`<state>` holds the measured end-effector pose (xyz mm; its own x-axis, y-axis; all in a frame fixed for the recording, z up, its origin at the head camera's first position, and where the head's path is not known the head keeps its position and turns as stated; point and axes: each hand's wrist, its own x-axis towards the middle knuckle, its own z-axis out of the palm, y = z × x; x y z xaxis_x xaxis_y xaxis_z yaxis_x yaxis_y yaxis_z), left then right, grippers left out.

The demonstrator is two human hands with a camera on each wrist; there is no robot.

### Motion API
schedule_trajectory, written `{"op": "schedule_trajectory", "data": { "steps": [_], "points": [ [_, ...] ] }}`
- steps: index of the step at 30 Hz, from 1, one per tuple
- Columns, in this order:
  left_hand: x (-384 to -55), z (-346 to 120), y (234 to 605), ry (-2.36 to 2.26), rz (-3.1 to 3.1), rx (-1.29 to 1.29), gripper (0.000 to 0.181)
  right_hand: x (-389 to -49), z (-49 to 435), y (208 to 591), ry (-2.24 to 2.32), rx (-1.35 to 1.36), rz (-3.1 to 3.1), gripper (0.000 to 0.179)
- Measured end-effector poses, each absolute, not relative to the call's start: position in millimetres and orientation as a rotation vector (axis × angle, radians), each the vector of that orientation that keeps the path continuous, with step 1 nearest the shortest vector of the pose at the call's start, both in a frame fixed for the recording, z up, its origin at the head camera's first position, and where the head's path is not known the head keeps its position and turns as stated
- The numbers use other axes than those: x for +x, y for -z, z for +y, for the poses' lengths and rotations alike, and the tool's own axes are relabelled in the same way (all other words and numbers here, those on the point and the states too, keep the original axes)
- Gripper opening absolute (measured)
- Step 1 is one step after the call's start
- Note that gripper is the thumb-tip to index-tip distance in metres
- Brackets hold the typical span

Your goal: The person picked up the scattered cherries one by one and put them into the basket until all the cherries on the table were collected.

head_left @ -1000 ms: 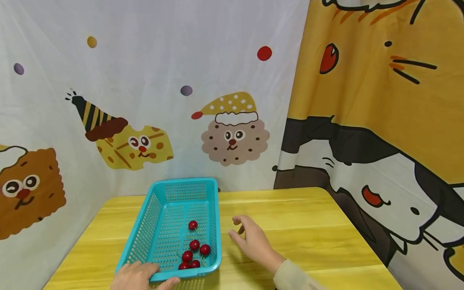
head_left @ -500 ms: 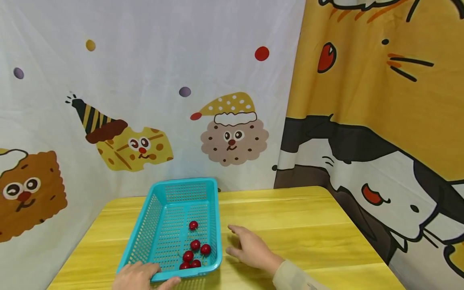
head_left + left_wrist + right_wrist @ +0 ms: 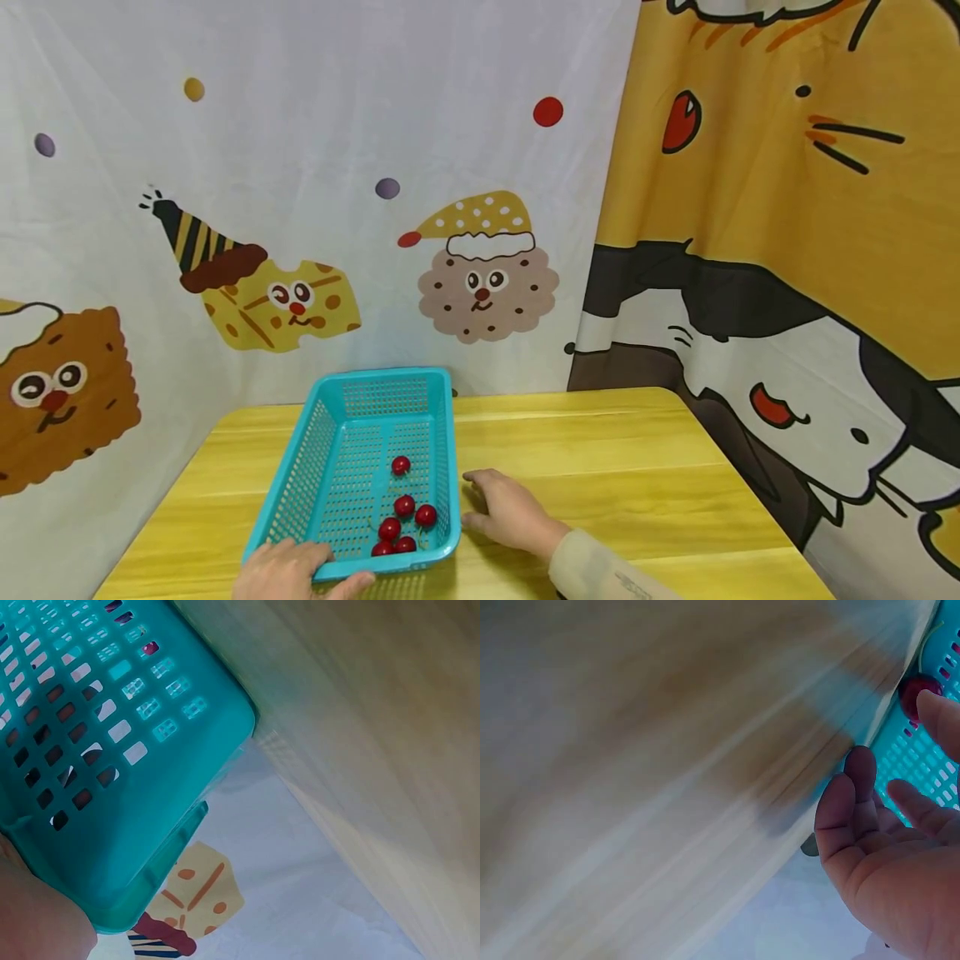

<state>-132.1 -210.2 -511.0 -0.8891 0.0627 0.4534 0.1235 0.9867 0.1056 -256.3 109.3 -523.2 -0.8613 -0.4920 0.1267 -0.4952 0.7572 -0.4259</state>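
Note:
A turquoise plastic basket [image 3: 330, 442] with a slotted mesh sits on the table, several red cherries [image 3: 404, 506] lying inside toward its near right end. My left hand [image 3: 281, 571] grips the near left corner of its rim, thumb along the front edge. Only part of that hand shows in the left wrist view, beside the basket wall [image 3: 120, 847]. Just right of the basket, my right hand [image 3: 513, 515] has thumb and fingers parted, fingertips close to the long side. In the right wrist view, a stemmed cherry [image 3: 916, 696] shows near the thumb, overlapping the basket mesh.
The yellow wood-grain table [image 3: 600, 450] extends to both sides of the basket. Behind it hangs a pale curtain [image 3: 300, 150] printed with cartoon snacks, and a yellow cartoon-cat curtain [image 3: 735, 183] hangs at the right.
My right hand has moved left and slightly toward me, closer to the basket's right side. My left hand keeps its grip, and the basket and cherries stay put.

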Motion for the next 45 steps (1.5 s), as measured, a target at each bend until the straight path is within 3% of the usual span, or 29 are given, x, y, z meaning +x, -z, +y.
{"op": "schedule_trajectory", "data": {
  "steps": [25,34,45],
  "points": [
    [-132,-211,507,0.221,-2.805,-0.096,0.057,-259,81,521,-0.54,1.037,-2.81,0.016],
    [-133,-210,508,0.231,-2.805,-0.091,0.057,-275,103,516,-0.623,1.03,-2.859,0.019],
    [-134,-211,511,0.217,-2.702,-0.141,0.055,-310,116,448,-0.926,0.715,-2.778,0.028]
  ]
}}
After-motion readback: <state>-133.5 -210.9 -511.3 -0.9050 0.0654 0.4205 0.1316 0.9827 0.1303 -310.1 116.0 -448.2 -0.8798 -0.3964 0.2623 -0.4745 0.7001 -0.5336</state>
